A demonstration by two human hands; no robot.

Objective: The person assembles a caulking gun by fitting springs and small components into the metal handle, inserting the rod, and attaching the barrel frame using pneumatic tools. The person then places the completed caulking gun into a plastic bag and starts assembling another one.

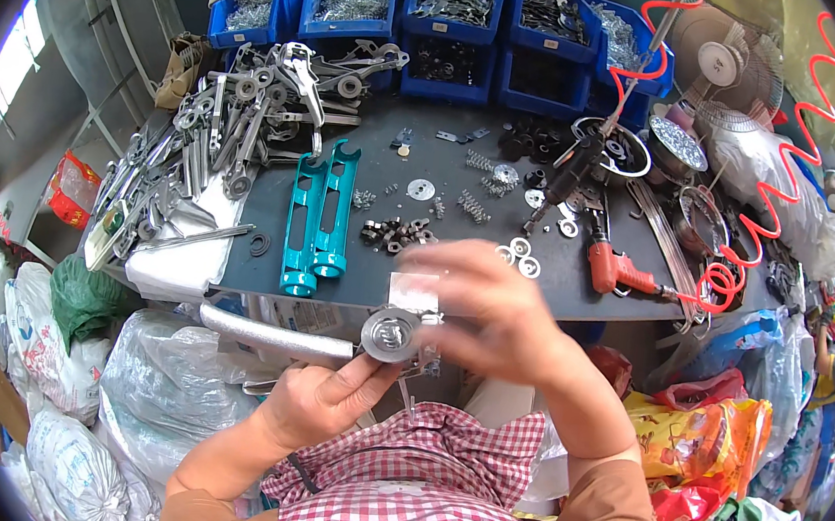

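Observation:
My left hand point(329, 400) is closed, with fingers gripping a silver metal part with a round cup point(390, 334) just off the bench's front edge. Inside the cup's rim some shiny metal shows, too small to name. A long, slightly curved silver bar point(275, 333) extends leftward beside that hand; whether it is joined to the cup is hidden. My right hand point(493, 308) hovers at the cup's right side, smeared by motion, so its grip is unclear. Two teal metal frames point(321, 216) lie on the bench left of the hands, near a pile of small dark metal pieces point(398, 234).
Silver lever parts point(240, 123) are heaped at left. Blue bins point(452, 3) of small parts line the back. A red air tool point(618, 267) and a hanging dark screwdriver point(577, 165) with coiled red hose stand right. Springs point(473, 206) and washers point(523, 256) lie mid-bench. Bags flank me.

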